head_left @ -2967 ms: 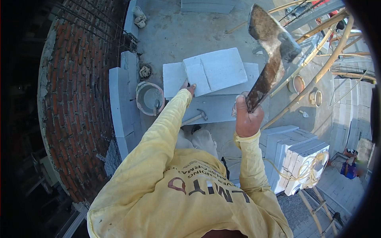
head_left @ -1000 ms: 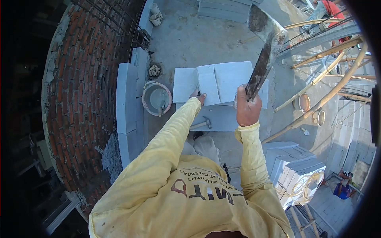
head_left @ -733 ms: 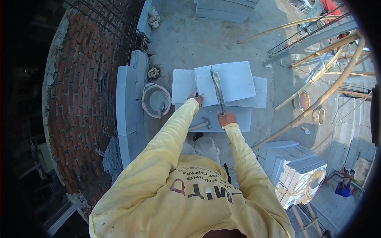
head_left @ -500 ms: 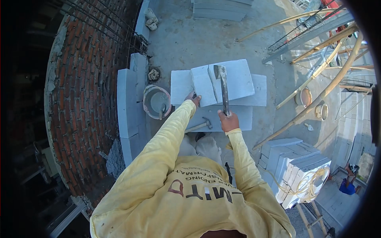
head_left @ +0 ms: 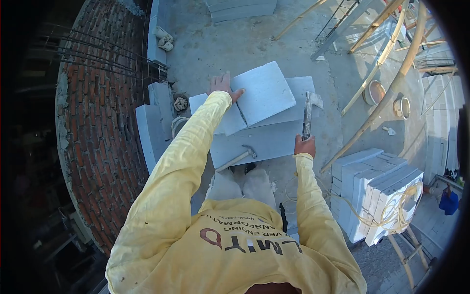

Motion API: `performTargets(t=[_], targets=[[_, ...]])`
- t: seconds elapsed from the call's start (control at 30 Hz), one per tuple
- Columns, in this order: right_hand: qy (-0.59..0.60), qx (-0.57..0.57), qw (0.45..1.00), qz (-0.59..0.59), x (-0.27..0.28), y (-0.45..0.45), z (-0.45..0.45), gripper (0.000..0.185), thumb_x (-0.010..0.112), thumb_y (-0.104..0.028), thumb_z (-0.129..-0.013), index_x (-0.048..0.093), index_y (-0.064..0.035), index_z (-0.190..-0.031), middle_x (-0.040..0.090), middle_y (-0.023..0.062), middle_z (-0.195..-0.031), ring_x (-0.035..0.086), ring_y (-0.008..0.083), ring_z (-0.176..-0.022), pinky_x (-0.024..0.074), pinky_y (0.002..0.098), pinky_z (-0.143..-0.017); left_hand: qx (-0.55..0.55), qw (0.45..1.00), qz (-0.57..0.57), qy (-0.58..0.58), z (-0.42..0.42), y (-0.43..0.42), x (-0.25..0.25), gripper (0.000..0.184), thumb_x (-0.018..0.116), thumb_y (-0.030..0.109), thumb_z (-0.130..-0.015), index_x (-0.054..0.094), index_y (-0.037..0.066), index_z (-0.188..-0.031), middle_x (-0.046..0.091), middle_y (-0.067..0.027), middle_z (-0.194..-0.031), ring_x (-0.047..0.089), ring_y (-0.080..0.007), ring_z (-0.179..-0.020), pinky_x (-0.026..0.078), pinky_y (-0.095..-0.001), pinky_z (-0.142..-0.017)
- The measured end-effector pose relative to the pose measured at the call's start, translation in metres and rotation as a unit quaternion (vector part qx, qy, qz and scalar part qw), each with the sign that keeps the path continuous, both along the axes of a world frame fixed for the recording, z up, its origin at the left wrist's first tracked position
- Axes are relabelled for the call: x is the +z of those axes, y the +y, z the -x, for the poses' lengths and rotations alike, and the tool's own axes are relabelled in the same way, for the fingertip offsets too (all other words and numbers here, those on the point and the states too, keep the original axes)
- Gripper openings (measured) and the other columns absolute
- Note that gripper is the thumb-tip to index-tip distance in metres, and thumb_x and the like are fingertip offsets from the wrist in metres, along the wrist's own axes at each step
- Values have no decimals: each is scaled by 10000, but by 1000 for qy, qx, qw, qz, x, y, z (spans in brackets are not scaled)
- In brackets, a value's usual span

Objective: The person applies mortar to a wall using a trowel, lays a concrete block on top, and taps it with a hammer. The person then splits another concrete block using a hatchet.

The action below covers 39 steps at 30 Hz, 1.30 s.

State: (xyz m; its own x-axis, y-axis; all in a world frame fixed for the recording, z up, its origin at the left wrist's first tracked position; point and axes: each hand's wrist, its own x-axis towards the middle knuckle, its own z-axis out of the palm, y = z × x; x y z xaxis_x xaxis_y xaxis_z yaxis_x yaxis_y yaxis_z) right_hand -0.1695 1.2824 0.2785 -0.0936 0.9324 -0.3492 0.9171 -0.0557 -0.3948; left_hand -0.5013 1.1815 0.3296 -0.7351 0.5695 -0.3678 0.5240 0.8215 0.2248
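My left hand (head_left: 223,85) lies with fingers spread at the upper left edge of a pale block piece (head_left: 264,93). A narrower block piece (head_left: 234,119) sits beside it to the left, partly under my sleeve, with a dark crack between the two. Both rest on a lower block (head_left: 301,89). My right hand (head_left: 304,146) is closed round the handle of a hatchet-like tool (head_left: 307,115), its head up and turned right, apart from the top pieces. A hammer (head_left: 237,158) lies on the bottom block (head_left: 267,143) near my knees.
A bucket (head_left: 177,126) is mostly hidden behind my left sleeve. Low block wall (head_left: 149,132) and brick wall (head_left: 105,157) stand left. Stacked blocks (head_left: 369,183) with a coiled hose (head_left: 399,208) stand at right. Bamboo poles (head_left: 387,93) slant across the right side, near two buckets (head_left: 374,92).
The tool has moved right, off the cracked block. My left hand has shifted from the near left side to the far edge, and the right-hand piece has turned. The view has shifted too.
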Motion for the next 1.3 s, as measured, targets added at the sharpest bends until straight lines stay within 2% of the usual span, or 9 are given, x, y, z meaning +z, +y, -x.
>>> performTargets(t=[0.13, 0.23, 0.33, 0.4, 0.5, 0.6, 0.87, 0.97, 1.3], targets=[[0, 52, 999, -2, -35, -10, -10, 524, 710, -379, -782, 556, 34, -1065, 599, 271, -1101, 590, 422, -1010, 469, 482, -871, -47, 986, 144, -71, 14, 54, 14, 960, 610, 687, -767, 313, 116, -1480, 442, -150, -1445, 417, -344, -1331, 336, -461, -1096], [-32, 95, 994, 49, -39, -12, -9, 606, 698, -372, -790, 530, -15, -1250, 582, 226, -1175, 540, 397, -1102, 444, 487, -940, -65, 980, 108, -152, 38, 83, -23, 961, 532, 768, -761, 410, 96, -1436, 490, -185, -1399, 472, -362, -1290, 358, -454, -1081], [126, 97, 987, -7, -40, -14, 11, 644, 684, -391, -806, 514, 12, -1278, 584, 237, -1189, 553, 390, -1086, 443, 466, -941, -68, 966, 96, -232, 48, 106, -51, 968, 512, 787, -759, 424, 96, -1430, 487, -188, -1401, 471, -366, -1289, 353, -449, -1085], [306, 18, 930, 201, -27, -19, 40, 719, 673, -436, -823, 482, 69, -1297, 597, 256, -1184, 601, 374, -1022, 468, 437, -900, -40, 951, 90, -293, 51, 116, -60, 973, 505, 793, -757, 422, 99, -1433, 482, -187, -1406, 465, -370, -1294, 346, -449, -1089], [415, -76, 854, 304, -67, -40, 83, 744, 665, -459, -846, 469, 118, -1273, 629, 224, -1117, 645, 329, -964, 501, 371, -863, 8, 927, 88, -365, 53, 119, -64, 982, 496, 803, -754, 418, 103, -1437, 475, -185, -1413, 454, -376, -1301, 337, -448, -1094], [480, -139, 771, 394, -20, -36, 111, 763, 666, -454, -857, 426, 114, -1306, 598, 214, -1134, 613, 311, -1048, 486, 362, -917, 8, 919, 89, -384, 51, 121, -54, 990, 486, 813, -750, 415, 106, -1441, 468, -184, -1420, 444, -381, -1308, 327, -448, -1100], [580, -309, 565, 499, -42, -43, 96, 847, 632, -489, -891, 257, 69, -1405, 372, 277, -1406, 348, 470, -1325, 340, 554, -1069, -301, 930, 136, -162, -11, 161, 36, 880, 555, 758, -741, 369, 300, -1468, 444, -203, -1427, 417, -391, -1319, 327, -495, -1094], [571, -339, 547, 510, -39, -40, 84, 808, 615, -475, -908, 269, 63, -1402, 352, 302, -1416, 372, 463, -1308, 357, 545, -1061, -349, 913, 180, -112, -24, 172, 67, 844, 660, 639, -714, 390, 336, -1454, 504, -208, -1356, 456, -388, -1283, 359, -499, -1066], [589, -239, 603, 482, -19, -47, 56, 751, 609, -499, -902, 369, 69, -1332, 519, 284, -1251, 562, 399, -1130, 467, 513, -952, -291, 917, 75, -263, -29, 134, 75, 833, 714, 398, -724, 363, 289, -1472, 495, -172, -1392, 480, -386, -1268, 381, -480, -1068]])
